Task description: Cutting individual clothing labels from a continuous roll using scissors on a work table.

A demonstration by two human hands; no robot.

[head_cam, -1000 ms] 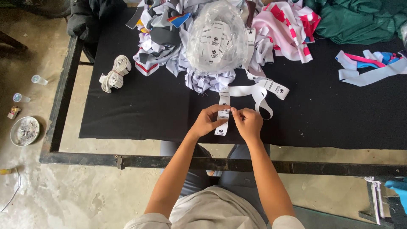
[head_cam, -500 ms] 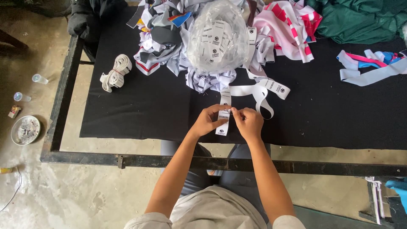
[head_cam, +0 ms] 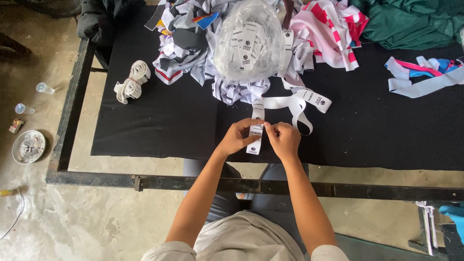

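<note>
My left hand (head_cam: 238,139) and my right hand (head_cam: 283,140) meet over the near edge of a black cloth-covered table (head_cam: 159,125). Both pinch a white printed label ribbon (head_cam: 254,136) between their fingertips. The ribbon runs up from my hands in loops (head_cam: 296,104) to a clear plastic bag (head_cam: 249,41) full of the same white labels. One end of the ribbon hangs down just below my fingers.
Fabric scraps (head_cam: 186,46) in grey, white and pink pile around the bag. A bundle of white elastic (head_cam: 131,82) lies to the left. Green cloth (head_cam: 411,21) and coloured strips (head_cam: 423,77) lie to the right. A metal frame bar (head_cam: 145,181) runs along the table's front; a dish (head_cam: 28,146) sits on the floor.
</note>
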